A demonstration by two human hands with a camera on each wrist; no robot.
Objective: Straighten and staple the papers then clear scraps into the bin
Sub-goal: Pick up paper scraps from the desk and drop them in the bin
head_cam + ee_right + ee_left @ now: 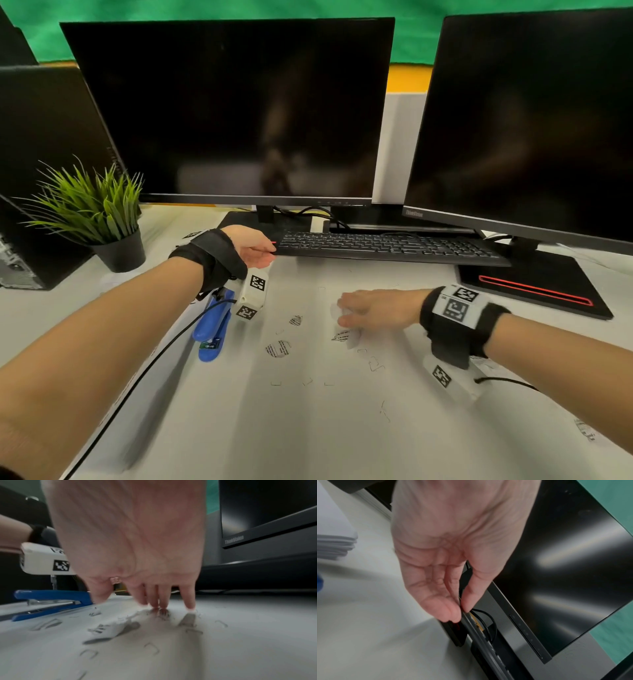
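Right hand (pixel 371 308) lay palm down on the white bench (pixel 342 428), fingers spread and nearly straight, fingertips (pixel 190 605) pressed on small torn white paper scraps with black print (pixel 344 335). More scraps (pixel 278 348) scattered just left of it, among loose bent metal staples (pixel 375 364). Blue plastic stapler (pixel 212 329) rested at the left, below the left wrist.

Left hand (pixel 255 247) reached far, to the left end of the black keyboard (pixel 383 246). Only in the left wrist view: fingers (pixel 450 609) and thumb brought together at the tips, against a dark edge with a trace of red; whether something was pinched, impossible to tell. Also only there: a stack of white papers (pixel 334 534) at the left, apart from the hand.

Seen from the head alone: two dark monitors (pixel 226 109) behind the keyboard and a green potted plant in a black pot (pixel 96 216) at the far left.
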